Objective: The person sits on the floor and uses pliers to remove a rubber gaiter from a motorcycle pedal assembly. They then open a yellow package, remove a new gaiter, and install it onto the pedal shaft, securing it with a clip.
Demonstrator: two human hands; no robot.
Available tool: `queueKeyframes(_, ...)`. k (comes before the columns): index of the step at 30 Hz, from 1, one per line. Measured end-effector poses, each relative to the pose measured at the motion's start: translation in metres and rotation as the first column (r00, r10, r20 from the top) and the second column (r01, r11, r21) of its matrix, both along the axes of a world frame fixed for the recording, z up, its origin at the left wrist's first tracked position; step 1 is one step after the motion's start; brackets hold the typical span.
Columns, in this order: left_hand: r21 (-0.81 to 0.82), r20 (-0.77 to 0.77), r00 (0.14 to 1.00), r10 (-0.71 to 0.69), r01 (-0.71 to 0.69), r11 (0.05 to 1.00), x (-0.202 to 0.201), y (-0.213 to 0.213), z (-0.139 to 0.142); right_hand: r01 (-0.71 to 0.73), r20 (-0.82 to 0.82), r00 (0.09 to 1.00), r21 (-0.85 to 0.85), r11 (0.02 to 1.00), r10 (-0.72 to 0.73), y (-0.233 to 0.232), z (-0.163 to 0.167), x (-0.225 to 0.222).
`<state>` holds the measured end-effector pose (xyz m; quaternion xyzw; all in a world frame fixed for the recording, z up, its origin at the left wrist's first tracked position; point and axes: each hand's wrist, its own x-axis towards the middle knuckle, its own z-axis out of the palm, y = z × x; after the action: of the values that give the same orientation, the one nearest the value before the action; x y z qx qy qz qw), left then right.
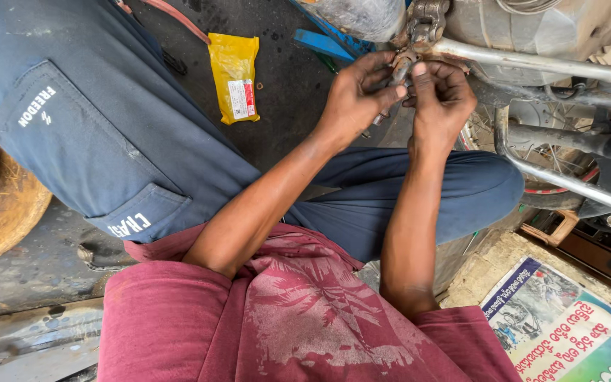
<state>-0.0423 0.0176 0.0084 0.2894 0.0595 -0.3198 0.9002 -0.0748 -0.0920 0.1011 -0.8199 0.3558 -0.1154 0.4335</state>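
Both hands meet on a small metal part (399, 71) under the motorbike's silver bar (532, 62). The left hand (353, 99) pinches it from the left, the right hand (441, 95) from the right.

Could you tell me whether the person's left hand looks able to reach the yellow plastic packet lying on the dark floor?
Probably yes: the yellow plastic packet lies uncovered beside the left hand, nothing between them, though that hand is busy at the small metal part.

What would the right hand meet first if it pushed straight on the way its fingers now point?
Probably the small metal part that the right hand already pinches together with the left hand; just beyond sits the motorcycle's metal bracket. Depth is hard to judge.
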Motion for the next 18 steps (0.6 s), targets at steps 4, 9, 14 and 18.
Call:
queueKeyframes(4,0.089,-0.085,0.990,-0.109,0.116,0.989,-0.005,0.002,0.013,-0.096,0.061,0.993,-0.036,0.995,0.098,-0.005,-0.002,0.000)
queueKeyframes(9,0.757,0.461,0.852,0.249,-0.524,0.392,0.007,0.060,-0.025,-0.082,0.190,0.981,0.296,0.952,0.025,0.018,-0.024,-0.010)
queueKeyframes(14,0.870,-0.154,0.819,0.553,0.378,-0.317,0.084,0.126,-0.084,-0.008,0.010,1.000,0.550,0.835,0.003,0.033,-0.034,-0.007)
queueKeyframes(18,0.780,-0.333,0.743,0.581,0.563,-0.273,0.108,0.136,-0.077,0.042,-0.043,0.999,0.745,0.665,-0.016,0.029,-0.029,-0.005)
